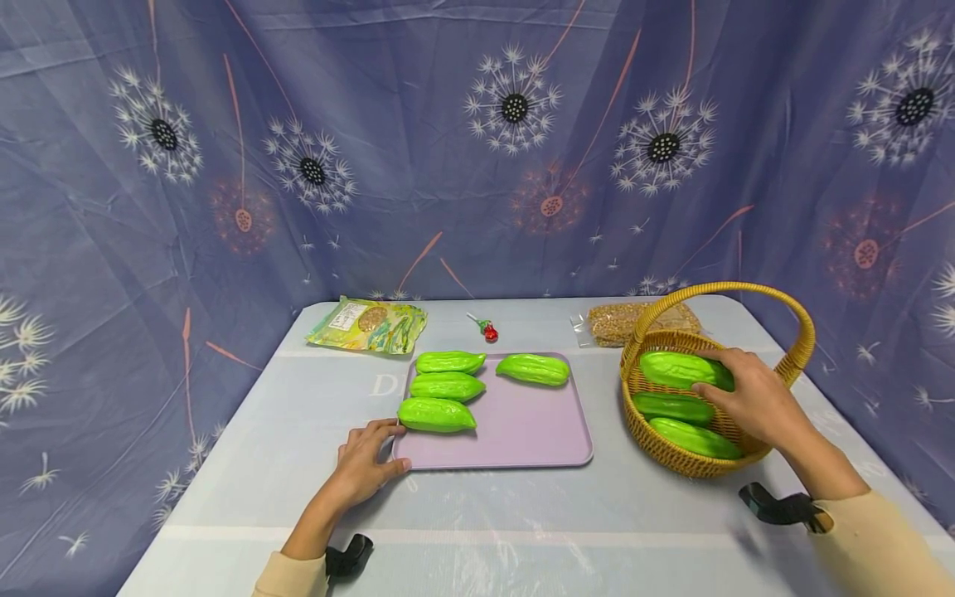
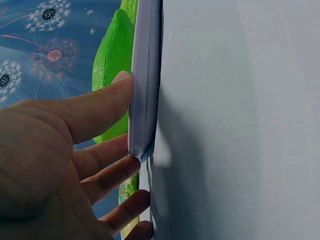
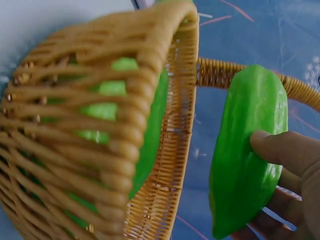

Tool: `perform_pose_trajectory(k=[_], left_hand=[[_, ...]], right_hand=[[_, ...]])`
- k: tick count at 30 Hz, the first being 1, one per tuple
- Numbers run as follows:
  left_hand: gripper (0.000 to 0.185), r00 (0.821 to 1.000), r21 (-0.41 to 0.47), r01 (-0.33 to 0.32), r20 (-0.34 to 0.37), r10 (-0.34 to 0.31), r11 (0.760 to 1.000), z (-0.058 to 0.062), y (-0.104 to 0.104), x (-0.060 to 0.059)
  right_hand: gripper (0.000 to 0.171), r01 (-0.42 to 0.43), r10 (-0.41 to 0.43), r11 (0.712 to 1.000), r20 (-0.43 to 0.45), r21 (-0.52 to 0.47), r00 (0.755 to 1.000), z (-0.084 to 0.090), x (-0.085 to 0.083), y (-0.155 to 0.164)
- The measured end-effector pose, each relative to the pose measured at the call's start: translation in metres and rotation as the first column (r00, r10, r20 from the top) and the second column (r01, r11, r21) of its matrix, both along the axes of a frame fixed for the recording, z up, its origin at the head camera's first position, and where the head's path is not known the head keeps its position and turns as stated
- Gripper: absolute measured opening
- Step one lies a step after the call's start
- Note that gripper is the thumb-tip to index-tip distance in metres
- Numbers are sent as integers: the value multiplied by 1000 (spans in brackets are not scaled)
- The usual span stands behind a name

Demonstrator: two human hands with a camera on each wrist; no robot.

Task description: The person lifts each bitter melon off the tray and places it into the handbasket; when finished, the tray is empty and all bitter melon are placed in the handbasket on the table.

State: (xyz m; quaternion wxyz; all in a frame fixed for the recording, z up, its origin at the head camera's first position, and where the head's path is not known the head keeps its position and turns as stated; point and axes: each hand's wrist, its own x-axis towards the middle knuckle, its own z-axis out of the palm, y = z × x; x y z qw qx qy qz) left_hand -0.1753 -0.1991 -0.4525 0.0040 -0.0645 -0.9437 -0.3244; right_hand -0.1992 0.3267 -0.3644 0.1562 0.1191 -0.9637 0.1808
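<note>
My right hand (image 1: 753,394) grips a green ridged gourd (image 3: 247,150) over the brown wicker basket (image 1: 671,460), thumb on its near side. In the head view, two more gourds lie in the basket, the middle gourd (image 1: 674,407) and the front gourd (image 1: 695,439). At the left front corner of a lilac tray (image 1: 522,435), my left hand (image 1: 366,464) touches the rim with its thumb and fingers, which are spread and loosely extended. Three gourds lie in a column along the tray's left side, the closest one (image 1: 436,414) near my fingertips. Another gourd (image 1: 533,370) rests at the tray's back right.
Behind the tray are a green and yellow printed packet (image 1: 369,325) and a small red and green item (image 1: 487,328). A clear bag of tan grains (image 1: 619,323) lies partly behind the basket, whose tall handle (image 1: 746,288) arches upward. A patterned curtain (image 1: 418,149) hangs beyond the table.
</note>
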Motion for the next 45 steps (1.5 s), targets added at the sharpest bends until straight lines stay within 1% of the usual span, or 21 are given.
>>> perform_pose_trajectory(k=[3, 6, 13, 16, 23, 28, 34, 45], left_hand=[[50, 1000, 1, -1, 0, 1, 1000, 0, 0, 0], [49, 1000, 0, 0, 0, 0, 1000, -1, 0, 0], [49, 1000, 2, 2, -4, -2, 1000, -1, 0, 0], [49, 1000, 4, 2, -1, -2, 1000, -1, 0, 0], [49, 1000, 8, -2, 5, 2, 1000, -1, 0, 0], [49, 1000, 7, -3, 2, 3, 1000, -1, 0, 0], [49, 1000, 5, -3, 1, 3, 1000, -1, 0, 0], [48, 1000, 2, -9, 6, 9, 1000, 0, 0, 0]], right_hand=[[52, 7, -7, 1000, 10, 19, 1000, 1, -4, 4], [52, 17, -18, 1000, 39, 26, 999, 1, -8, 6], [51, 29, -32, 999, 73, 38, 997, 0, -23, 12], [51, 37, -41, 998, 103, 44, 994, 1, -29, 14], [61, 44, -56, 997, 215, 59, 975, 2, -42, 15], [59, 24, -41, 997, 248, 70, 968, 0, -51, 16], [59, 16, -31, 998, 279, 57, 960, -8, -61, 19], [57, 11, -29, 999, 363, 52, 932, -14, -66, 17]])
